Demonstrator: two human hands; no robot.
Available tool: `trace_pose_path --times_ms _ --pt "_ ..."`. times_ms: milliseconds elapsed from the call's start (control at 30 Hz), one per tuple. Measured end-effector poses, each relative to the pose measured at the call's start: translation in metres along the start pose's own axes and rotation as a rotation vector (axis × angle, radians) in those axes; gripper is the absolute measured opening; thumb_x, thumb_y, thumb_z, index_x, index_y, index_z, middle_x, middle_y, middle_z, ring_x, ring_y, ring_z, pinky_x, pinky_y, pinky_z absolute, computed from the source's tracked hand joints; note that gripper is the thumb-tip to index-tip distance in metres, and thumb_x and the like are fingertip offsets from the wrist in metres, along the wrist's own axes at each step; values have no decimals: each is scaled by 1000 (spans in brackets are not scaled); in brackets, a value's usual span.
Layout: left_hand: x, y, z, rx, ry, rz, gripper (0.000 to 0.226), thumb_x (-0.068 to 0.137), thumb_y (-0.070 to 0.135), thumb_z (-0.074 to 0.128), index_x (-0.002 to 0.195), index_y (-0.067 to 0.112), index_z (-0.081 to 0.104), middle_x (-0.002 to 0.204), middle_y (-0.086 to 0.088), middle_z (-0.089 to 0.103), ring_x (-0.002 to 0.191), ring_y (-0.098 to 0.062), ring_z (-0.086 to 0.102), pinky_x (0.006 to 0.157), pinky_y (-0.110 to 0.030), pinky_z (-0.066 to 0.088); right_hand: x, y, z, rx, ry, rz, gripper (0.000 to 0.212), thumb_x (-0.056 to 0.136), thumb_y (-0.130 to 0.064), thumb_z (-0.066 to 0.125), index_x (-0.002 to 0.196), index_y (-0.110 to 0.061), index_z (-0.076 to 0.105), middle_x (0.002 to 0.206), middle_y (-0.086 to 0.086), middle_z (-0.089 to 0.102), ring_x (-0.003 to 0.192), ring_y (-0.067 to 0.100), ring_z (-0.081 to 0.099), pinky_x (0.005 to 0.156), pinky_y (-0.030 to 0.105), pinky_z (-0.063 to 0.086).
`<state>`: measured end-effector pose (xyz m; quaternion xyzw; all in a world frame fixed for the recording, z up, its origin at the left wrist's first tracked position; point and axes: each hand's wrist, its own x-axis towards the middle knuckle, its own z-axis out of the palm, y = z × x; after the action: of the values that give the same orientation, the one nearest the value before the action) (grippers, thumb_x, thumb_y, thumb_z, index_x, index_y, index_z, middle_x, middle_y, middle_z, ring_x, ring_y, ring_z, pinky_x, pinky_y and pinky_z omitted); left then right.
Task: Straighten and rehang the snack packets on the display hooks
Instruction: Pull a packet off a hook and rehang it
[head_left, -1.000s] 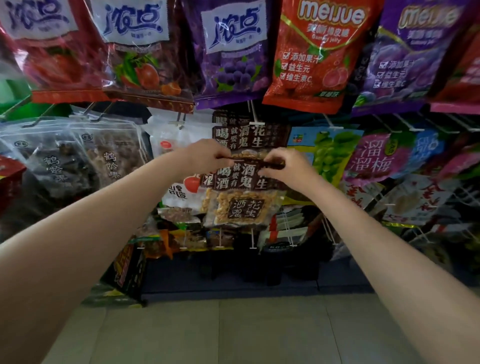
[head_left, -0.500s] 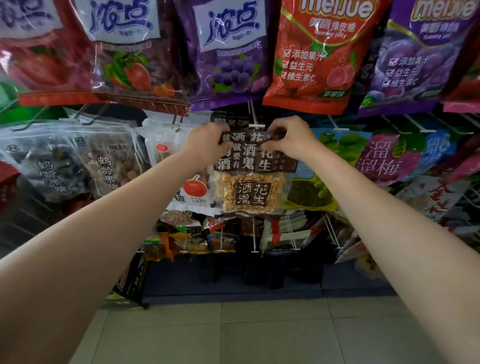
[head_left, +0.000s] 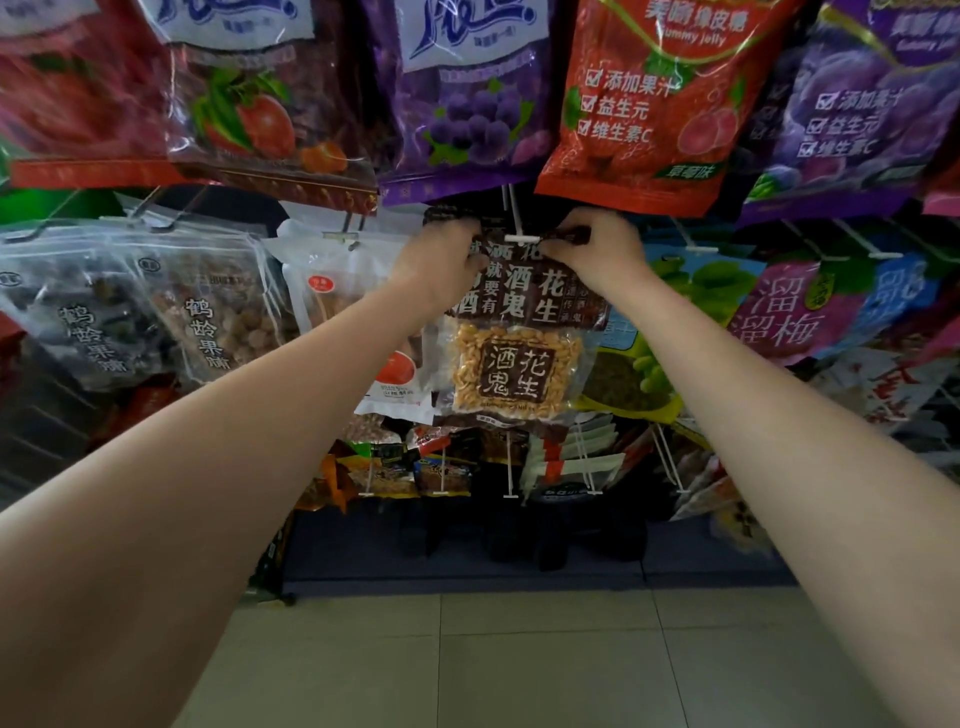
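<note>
- A second ago the brown peanut packet (head_left: 519, 332) hangs lower, at the level of the row's packet middles, held out flat between the two hands; now it sits up at the white hook (head_left: 521, 239), its top edge level with the hook's crossbar tip.
- Judging by that rise, the packet is being threaded back onto its hook, so the straightening of this one is nearly done and the hanging step is in hand. Whether the hole is already over the tip I cannot tell; the fingers and blur hide it.
- The left hand (head_left: 441, 260) pinches the packet's top corner at 9 o'clock from the hook, fingers curled narrowly round the edge.
- The right hand (head_left: 597, 249) pinches the opposite top corner at 3 o'clock from the hook, fingers likewise closed tight on the brown strip.
- The packet hangs fairly square between them, its window of peanuts at 6 o'clock below the hands, in front of a white packet (head_left: 358, 291) at its 9 o'clock and a green grape packet (head_left: 675, 291) at its 3 o'clock.
- At 12 o'clock, an orange-red jelly bag (head_left: 654, 104) and a purple bag (head_left: 462, 93) overhang the hook closely, leaving little room to lift.
</note>
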<state>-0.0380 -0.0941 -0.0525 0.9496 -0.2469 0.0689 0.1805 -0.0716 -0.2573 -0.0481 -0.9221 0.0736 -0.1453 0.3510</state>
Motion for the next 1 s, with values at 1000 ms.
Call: trace_pose_path --times_ms 1000 --pt "-21 -5 -10 131 117 78 46 93 26 50 136 17 37 135 -10 43 108 -34 54 79 -41 43 -25 -5 19 -33 104 -120 23 90 -26 59 106 -12 66 110 5 64 114 28 48 96 47 35"
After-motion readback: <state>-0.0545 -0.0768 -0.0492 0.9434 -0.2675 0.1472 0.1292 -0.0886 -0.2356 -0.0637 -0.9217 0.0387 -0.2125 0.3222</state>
